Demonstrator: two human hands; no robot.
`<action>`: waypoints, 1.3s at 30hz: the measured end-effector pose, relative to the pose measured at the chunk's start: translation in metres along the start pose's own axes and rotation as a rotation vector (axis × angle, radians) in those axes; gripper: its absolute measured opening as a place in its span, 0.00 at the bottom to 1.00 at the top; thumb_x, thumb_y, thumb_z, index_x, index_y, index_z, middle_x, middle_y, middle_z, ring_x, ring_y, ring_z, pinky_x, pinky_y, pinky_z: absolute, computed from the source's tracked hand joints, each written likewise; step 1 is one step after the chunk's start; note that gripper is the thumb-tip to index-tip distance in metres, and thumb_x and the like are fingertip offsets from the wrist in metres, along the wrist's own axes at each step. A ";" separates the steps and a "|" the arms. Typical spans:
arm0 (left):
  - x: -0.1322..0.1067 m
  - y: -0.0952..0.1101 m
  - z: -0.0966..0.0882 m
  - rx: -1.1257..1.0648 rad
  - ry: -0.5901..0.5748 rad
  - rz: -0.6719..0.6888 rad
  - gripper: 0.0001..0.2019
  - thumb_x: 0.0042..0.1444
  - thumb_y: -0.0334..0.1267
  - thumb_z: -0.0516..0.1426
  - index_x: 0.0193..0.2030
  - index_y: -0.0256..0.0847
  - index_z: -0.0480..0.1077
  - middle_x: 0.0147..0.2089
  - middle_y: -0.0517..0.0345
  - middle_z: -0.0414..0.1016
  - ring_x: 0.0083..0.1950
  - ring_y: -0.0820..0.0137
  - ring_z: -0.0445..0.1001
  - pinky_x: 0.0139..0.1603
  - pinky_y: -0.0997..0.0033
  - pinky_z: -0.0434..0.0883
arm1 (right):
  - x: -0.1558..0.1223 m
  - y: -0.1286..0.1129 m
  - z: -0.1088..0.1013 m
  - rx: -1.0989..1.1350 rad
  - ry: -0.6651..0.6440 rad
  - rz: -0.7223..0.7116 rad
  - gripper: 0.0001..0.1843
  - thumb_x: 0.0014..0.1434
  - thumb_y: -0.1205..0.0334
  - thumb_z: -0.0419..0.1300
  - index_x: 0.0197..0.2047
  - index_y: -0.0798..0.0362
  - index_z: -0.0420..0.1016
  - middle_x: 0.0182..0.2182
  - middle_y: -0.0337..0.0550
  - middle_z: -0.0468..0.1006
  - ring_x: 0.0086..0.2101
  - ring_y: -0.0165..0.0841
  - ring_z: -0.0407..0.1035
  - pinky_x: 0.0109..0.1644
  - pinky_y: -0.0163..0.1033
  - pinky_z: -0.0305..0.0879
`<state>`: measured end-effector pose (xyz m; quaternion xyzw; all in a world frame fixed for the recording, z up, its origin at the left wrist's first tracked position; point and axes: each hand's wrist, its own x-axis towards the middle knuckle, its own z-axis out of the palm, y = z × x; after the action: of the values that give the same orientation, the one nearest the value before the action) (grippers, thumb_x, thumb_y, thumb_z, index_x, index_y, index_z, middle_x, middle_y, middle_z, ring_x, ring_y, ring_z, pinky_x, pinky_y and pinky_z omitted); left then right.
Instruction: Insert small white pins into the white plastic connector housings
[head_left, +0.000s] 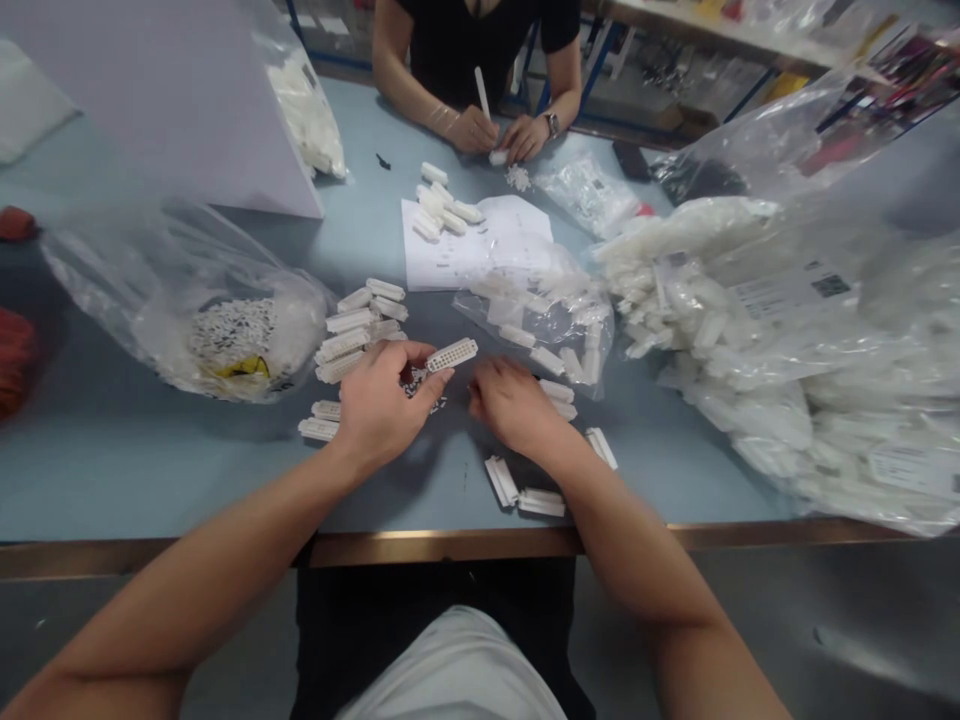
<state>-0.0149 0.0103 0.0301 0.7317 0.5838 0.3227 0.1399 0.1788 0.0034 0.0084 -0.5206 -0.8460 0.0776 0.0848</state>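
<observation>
The brass-coloured front edge (442, 547) of the blue-grey workbench (150, 480) runs below the wrists; loose white connectors (502, 482) lie just inside it, leaving bare bench around them; the left hand (379, 405) pinches a white multi-pin connector (452, 354) between thumb and fingers, held above the bench; the right hand (514, 405) rests just beside it, fingers together, holding nothing visible; a stack of connectors (360, 330) sits just past the left hand; farther off, a paper sheet (465, 240) carries more connectors, a co-worker's hands (474, 130) work at the far edge, and bulging plastic bags (750, 340) crowd the right side.

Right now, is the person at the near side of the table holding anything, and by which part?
The left hand holds a white plastic connector housing by its end nearest the hand. The right hand shows nothing held.
</observation>
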 end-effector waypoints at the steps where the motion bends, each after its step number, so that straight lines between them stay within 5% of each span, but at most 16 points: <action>1: -0.001 0.000 0.001 -0.002 -0.011 0.005 0.12 0.59 0.46 0.62 0.43 0.41 0.78 0.36 0.56 0.79 0.36 0.66 0.74 0.41 0.67 0.71 | -0.002 0.003 -0.002 0.048 0.015 0.015 0.07 0.62 0.70 0.54 0.40 0.56 0.73 0.37 0.54 0.78 0.38 0.43 0.69 0.44 0.46 0.64; 7: -0.008 -0.003 0.010 0.022 -0.117 0.101 0.12 0.59 0.44 0.62 0.45 0.41 0.78 0.41 0.53 0.81 0.42 0.61 0.78 0.48 0.64 0.73 | -0.016 0.018 -0.014 0.314 0.257 0.138 0.11 0.57 0.72 0.55 0.42 0.51 0.72 0.34 0.44 0.78 0.35 0.38 0.70 0.40 0.41 0.66; 13: -0.016 -0.007 0.018 0.022 -0.146 0.232 0.11 0.62 0.43 0.61 0.45 0.39 0.76 0.41 0.51 0.79 0.46 0.59 0.78 0.50 0.61 0.74 | -0.023 0.018 -0.025 0.447 0.463 0.089 0.12 0.63 0.71 0.56 0.43 0.46 0.77 0.39 0.40 0.82 0.38 0.35 0.75 0.44 0.40 0.70; 20: -0.019 -0.009 0.020 0.043 -0.115 0.395 0.09 0.64 0.41 0.59 0.44 0.37 0.74 0.41 0.49 0.78 0.43 0.58 0.77 0.47 0.59 0.75 | -0.023 0.009 -0.020 0.594 0.399 -0.053 0.07 0.61 0.70 0.63 0.38 0.48 0.79 0.37 0.40 0.79 0.39 0.33 0.74 0.44 0.39 0.71; 39: -0.022 -0.005 0.018 0.123 -0.074 0.528 0.06 0.65 0.37 0.57 0.45 0.38 0.72 0.40 0.49 0.78 0.42 0.58 0.76 0.44 0.59 0.73 | -0.020 0.010 -0.013 0.810 0.229 0.058 0.06 0.55 0.70 0.67 0.31 0.49 0.82 0.33 0.38 0.74 0.36 0.31 0.70 0.43 0.37 0.67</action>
<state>-0.0096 -0.0061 0.0067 0.8771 0.3857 0.2849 0.0277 0.1995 -0.0092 0.0178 -0.4740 -0.7172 0.3481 0.3738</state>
